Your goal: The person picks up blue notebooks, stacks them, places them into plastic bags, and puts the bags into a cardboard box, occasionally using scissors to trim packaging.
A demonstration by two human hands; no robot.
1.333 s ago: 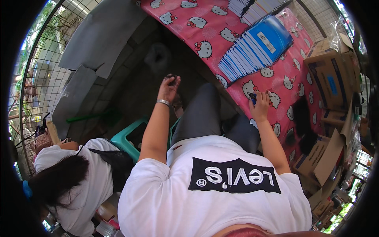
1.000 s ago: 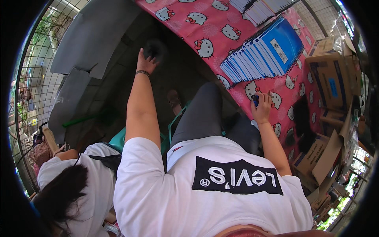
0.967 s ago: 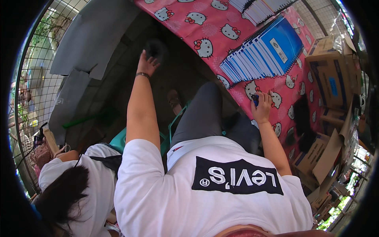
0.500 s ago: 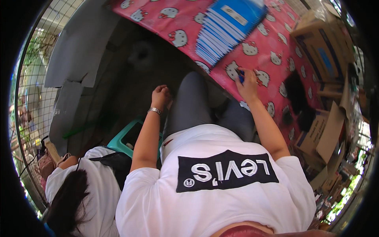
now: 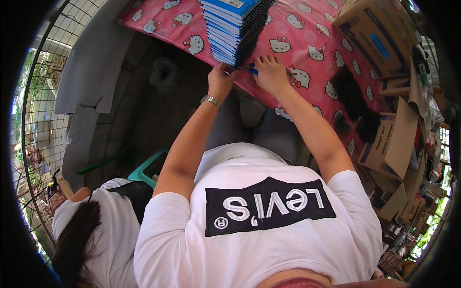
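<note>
A fanned stack of blue-covered spiral notebooks (image 5: 222, 34) lies at the far middle of the table, black coil bindings along its right side. My left hand (image 5: 222, 80), wearing a metal-banded watch, has its fingers closed at the stack's near corner, by the coil end of a notebook. Close beside it on the right, my right hand (image 5: 272, 74) is closed round a small blue-handled tool (image 5: 252, 70) that looks like pliers. Its dark tip points toward the left fingertips. The right fingers partly hide the tool.
A pink cartoon-patterned cloth (image 5: 257, 92) covers the table. Black coils (image 5: 349, 91) lie in a heap on its right side. Cardboard boxes (image 5: 372, 36) stand beyond. At lower left, another person (image 5: 108, 230) is close to my arm, near a green stool (image 5: 149, 165).
My left hand has come up from beside my leg to the notebooks' near corner. My right hand has moved left with the blue-handled tool. The view has shifted, and the coils now show along the stack.
</note>
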